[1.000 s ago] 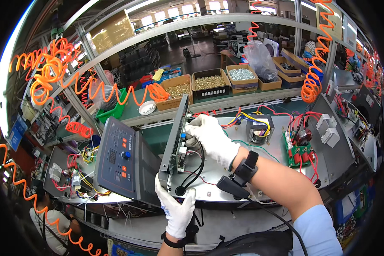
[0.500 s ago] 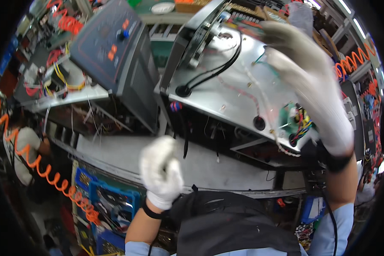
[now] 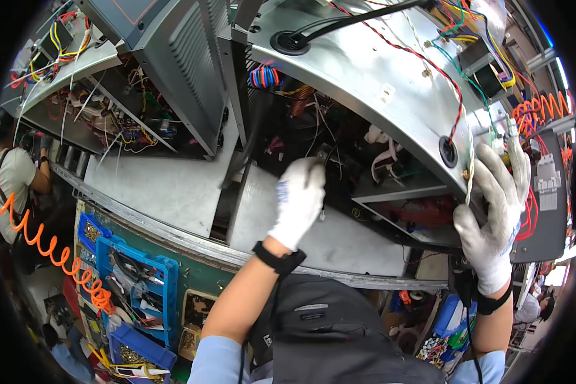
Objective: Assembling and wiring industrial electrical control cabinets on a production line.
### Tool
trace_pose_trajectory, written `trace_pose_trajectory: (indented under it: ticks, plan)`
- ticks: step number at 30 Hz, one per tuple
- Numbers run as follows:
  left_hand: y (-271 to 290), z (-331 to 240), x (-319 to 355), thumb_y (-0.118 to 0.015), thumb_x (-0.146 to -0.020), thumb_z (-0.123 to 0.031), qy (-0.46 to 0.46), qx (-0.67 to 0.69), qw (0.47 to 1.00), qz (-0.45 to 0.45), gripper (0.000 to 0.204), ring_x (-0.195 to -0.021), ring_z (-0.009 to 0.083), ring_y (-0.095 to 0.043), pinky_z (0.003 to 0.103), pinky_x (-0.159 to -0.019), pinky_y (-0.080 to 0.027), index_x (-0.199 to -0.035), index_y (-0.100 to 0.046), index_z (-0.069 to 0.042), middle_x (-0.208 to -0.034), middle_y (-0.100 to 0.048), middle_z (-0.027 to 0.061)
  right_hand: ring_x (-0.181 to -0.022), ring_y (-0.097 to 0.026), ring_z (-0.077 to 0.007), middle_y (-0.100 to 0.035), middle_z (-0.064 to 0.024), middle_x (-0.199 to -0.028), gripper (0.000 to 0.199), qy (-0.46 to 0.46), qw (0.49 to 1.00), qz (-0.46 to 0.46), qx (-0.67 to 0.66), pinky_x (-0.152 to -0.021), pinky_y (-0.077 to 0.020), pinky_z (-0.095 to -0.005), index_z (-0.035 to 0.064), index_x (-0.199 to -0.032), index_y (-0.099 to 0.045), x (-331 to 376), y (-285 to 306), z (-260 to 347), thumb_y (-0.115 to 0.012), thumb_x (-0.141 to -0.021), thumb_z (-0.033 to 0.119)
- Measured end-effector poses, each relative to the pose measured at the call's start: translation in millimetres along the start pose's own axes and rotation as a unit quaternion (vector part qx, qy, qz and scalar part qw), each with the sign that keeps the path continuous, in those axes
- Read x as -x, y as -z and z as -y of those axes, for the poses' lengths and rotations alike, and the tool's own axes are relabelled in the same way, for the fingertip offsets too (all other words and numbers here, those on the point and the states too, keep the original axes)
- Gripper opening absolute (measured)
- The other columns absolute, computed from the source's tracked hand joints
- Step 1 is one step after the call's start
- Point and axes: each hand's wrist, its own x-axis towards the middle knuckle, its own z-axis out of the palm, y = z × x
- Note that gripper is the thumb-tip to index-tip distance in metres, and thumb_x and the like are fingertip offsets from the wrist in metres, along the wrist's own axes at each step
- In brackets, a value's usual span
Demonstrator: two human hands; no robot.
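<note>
My left hand (image 3: 299,200), in a white knitted glove, is at the open lower front of a metal machine cabinet. Its fingers are bent together near thin wires (image 3: 327,137); what lies in them is hidden. My right hand (image 3: 493,221), gloved as well with greyed fingers, is spread at the right corner of the cabinet's silver metal shelf (image 3: 371,70). A white twisted cable (image 3: 470,173) hangs beside its thumb. A red and black twisted wire (image 3: 436,64) runs down into a black grommet (image 3: 448,152). Another grommet (image 3: 290,43) takes black cables at the left.
A second grey cabinet (image 3: 179,70) with vents stands left, wires showing inside. Below the bench edge (image 3: 173,237) are blue trays (image 3: 141,281) of tools and small parts. An orange coiled hose (image 3: 51,253) hangs left, another (image 3: 544,109) right. A person (image 3: 22,185) is at far left.
My left hand has gone forward to the cabinet opening. My right hand has come back from the far side of the shelf to its near right corner. The view has shifted closer.
</note>
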Motion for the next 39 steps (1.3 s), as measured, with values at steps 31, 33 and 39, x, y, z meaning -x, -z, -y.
trace_pose_trajectory:
  ticks: [31, 33, 39]
  plan:
    - [-120, -15, -201, -0.058, -0.083, -0.024, 0.055, 0.001, 0.985, -0.164, 0.026, -0.087, 0.0372, -0.064, 0.046, -0.077, -0.049, -0.099, -0.066, -0.006, -0.096, -0.066, 0.017, -0.132, -0.034, -0.0444, -0.051, -0.0193, -0.13, 0.064, 0.004, 0.997, 0.054, 0.062, -0.109, -0.0204, -0.0596, 0.0016, -0.129, -0.049, 10, 0, 2, -0.047, -0.093, 0.054]
    - [-118, -19, -201, -0.057, -0.084, -0.024, 0.04, 0.041, 0.976, -0.211, 0.025, -0.086, 0.0379, -0.064, 0.047, -0.078, -0.049, -0.099, -0.066, -0.006, -0.096, -0.066, 0.0175, -0.133, -0.033, -0.0447, -0.05, -0.0197, -0.13, 0.062, 0.0, 0.995, 0.066, 0.068, -0.109, -0.021, -0.0595, 0.0019, -0.129, -0.049, 8, 2, 4, -0.048, -0.093, 0.053]
    - [-58, -32, -171, -0.056, -0.083, -0.022, -0.027, 0.021, 0.99, -0.139, 0.027, -0.091, 0.0383, -0.062, 0.051, -0.081, -0.046, -0.103, -0.064, -0.006, -0.1, -0.064, 0.0183, -0.128, -0.037, -0.0436, -0.049, -0.0219, -0.128, 0.054, -0.034, 0.996, 0.078, 0.042, -0.108, -0.0207, -0.0593, 0.0018, -0.126, -0.051, 3, 3, 10, -0.058, -0.087, 0.039]
